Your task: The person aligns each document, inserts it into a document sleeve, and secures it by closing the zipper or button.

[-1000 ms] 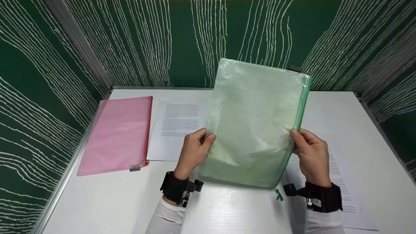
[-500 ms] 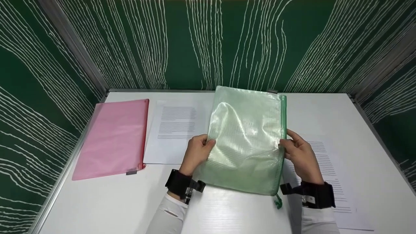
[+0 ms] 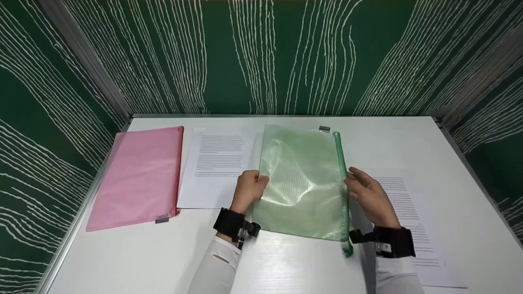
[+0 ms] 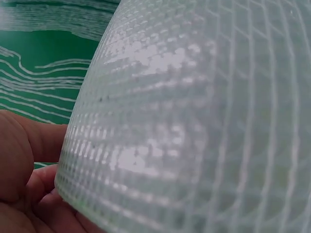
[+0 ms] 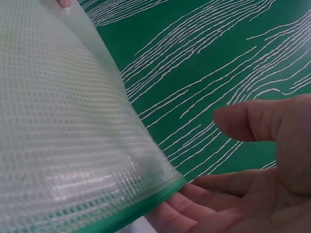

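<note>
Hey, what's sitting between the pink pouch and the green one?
In the head view, a printed sheet lies between the pink pouch and the green pouch, with the left hand pinching the green pouch's near edge.

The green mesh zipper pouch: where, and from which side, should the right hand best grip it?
I would pinch the pouch midway along its green zipper edge, from the right: this long edge faces the right hand, while the left hand holds the opposite edge.
</note>
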Available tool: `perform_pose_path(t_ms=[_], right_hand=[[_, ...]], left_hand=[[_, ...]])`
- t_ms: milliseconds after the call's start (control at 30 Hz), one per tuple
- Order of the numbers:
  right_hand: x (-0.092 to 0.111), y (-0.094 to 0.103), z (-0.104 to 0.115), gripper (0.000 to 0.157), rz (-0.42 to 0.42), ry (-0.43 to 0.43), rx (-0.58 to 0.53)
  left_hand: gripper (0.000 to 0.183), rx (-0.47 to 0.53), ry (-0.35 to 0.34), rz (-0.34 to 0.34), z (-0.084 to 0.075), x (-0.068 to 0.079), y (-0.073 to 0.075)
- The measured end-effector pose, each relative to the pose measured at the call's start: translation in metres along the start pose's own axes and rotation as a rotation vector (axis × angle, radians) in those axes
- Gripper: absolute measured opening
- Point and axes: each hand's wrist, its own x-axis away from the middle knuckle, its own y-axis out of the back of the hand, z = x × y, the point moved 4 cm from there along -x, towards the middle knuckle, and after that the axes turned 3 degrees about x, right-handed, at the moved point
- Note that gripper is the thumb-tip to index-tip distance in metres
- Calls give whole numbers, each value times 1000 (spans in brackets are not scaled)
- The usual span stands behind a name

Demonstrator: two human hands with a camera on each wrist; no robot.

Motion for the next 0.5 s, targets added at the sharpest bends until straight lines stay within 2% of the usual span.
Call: perform_pose_path(t_ms=[133,267,300,367,500], right_hand=[[-4,-1,-3,71,30,-7,11],[-5,-2,-5,70,39,-14,30],[-6,-2,-6,70,42,-15,34],[-6,-2,-7,69,51,-13,29],[-7,-2,-9,68,67,-8,18]], left_hand=[[49,-48,17,-13,1,-1,-1],[17,-87,24,-33,-2,1,-1],[18,-98,27,-33,-3,1,-1],[35,-117,36,-18,-5,3,-1],[49,-141,77,59,-6,7,-3]])
